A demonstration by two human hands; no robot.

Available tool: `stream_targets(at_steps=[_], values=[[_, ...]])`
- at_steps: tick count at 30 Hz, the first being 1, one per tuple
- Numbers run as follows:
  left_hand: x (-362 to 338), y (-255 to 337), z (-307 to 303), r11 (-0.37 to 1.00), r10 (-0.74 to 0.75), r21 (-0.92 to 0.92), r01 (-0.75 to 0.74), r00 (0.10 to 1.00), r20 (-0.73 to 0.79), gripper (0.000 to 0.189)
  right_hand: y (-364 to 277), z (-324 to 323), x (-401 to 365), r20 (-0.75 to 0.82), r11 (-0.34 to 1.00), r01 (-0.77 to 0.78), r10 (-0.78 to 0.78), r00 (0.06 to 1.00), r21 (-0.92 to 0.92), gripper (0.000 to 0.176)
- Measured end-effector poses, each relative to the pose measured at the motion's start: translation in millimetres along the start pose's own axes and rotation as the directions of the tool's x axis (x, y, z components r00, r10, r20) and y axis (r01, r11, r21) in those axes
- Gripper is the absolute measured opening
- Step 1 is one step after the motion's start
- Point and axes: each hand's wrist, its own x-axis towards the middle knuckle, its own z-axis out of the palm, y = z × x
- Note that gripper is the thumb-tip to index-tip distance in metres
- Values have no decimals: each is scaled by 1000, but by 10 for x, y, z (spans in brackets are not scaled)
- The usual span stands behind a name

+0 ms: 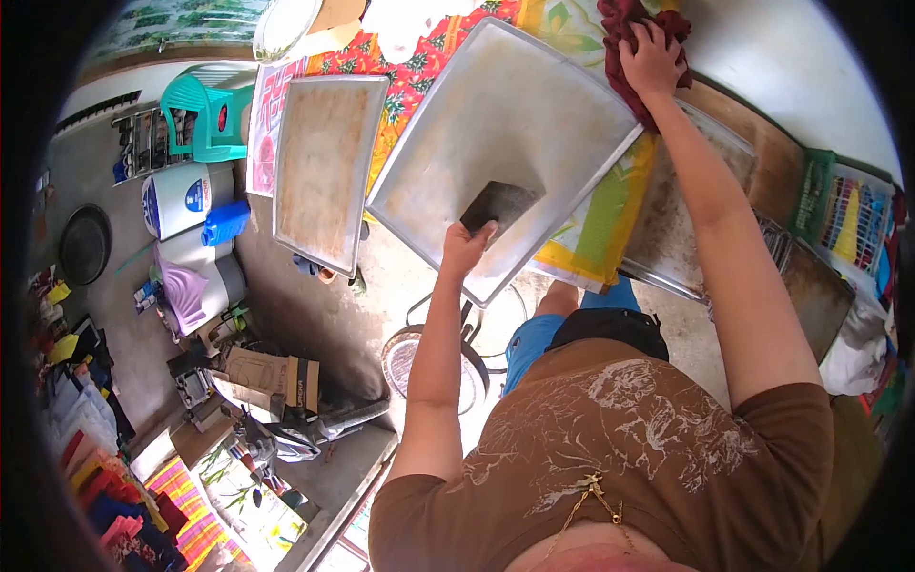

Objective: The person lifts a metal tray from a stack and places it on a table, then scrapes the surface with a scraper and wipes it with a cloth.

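A large metal tray (457,105) lies on the table over a patterned cloth. My left hand (467,246) grips a dark flat scraper (499,204), which rests on the tray near its lower edge. At the table's far right, beyond the tray's right corner, my right hand (654,59) has its fingers over a crumpled dark red cloth (624,48). Left of the large tray, a smaller metal tray (326,162) with a brownish surface overhangs the table edge.
More stained trays (681,210) lie to the right. A green chair (212,112), a blue container (226,224) and a cardboard box (272,378) stand on the left. A round stool (434,372) is below the large tray.
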Motion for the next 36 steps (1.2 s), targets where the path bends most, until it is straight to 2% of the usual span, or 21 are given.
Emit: stream_targets(at_steps=[1, 4, 7, 11, 14, 17, 20, 23, 26, 27, 30, 33, 36], values=[[14, -7, -2, 999, -13, 45, 12, 1000, 13, 15, 1, 7, 4, -4, 1000, -6, 6, 1000, 3, 47], [-8, 54, 37, 997, 22, 70, -14, 994, -112, 19, 8, 24, 1, -13, 1000, -12, 12, 1000, 15, 47], [-40, -46, 79, 992, -30, 118, 31, 999, -10, 25, 0, 14, -3, -19, 999, -7, 7, 1000, 38, 46], [14, -121, 42, 987, 12, 162, 19, 982, -189, 27, -11, -2, 1, -5, 999, -23, 23, 1000, 31, 46], [43, -161, 32, 979, 21, 202, -4, 996, -82, 25, 7, 1, 6, -2, 1000, -19, 19, 1000, 22, 46], [27, 88, 60, 986, -5, 165, 29, 989, -145, 24, -12, 30, 1, -7, 999, -21, 22, 1000, 33, 47], [35, -63, 146, 988, 78, 135, -70, 995, -56, 23, 22, 24, 3, -7, 999, -19, 19, 1000, 34, 47], [89, -261, 146, 974, 24, 226, 7, 991, -132, 23, 4, 39, -4, -4, 1000, -13, 13, 1000, 27, 47], [59, -12, 139, 996, 34, 82, -25, 992, -119, 27, 35, 41, -9, -20, 1000, -7, 8, 1000, 24, 47], [72, -69, 107, 977, -20, 212, 30, 999, -47, 29, 22, 38, -9, -27, 1000, 0, 0, 1000, 30, 47], [102, -152, 151, 969, 72, 244, -33, 986, -153, 28, -4, 9, 15, 13, 1000, -24, 24, 1000, 8, 47], [114, -16, 147, 959, -35, 278, 48, 998, -49, 28, -3, 26, 3, -12, 1000, -20, 20, 1000, 17, 47], [80, 144, 287, 932, 65, 363, -16, 990, -122, 29, -9, -3, 7, 16, 1000, -22, 22, 1000, 2, 47]])
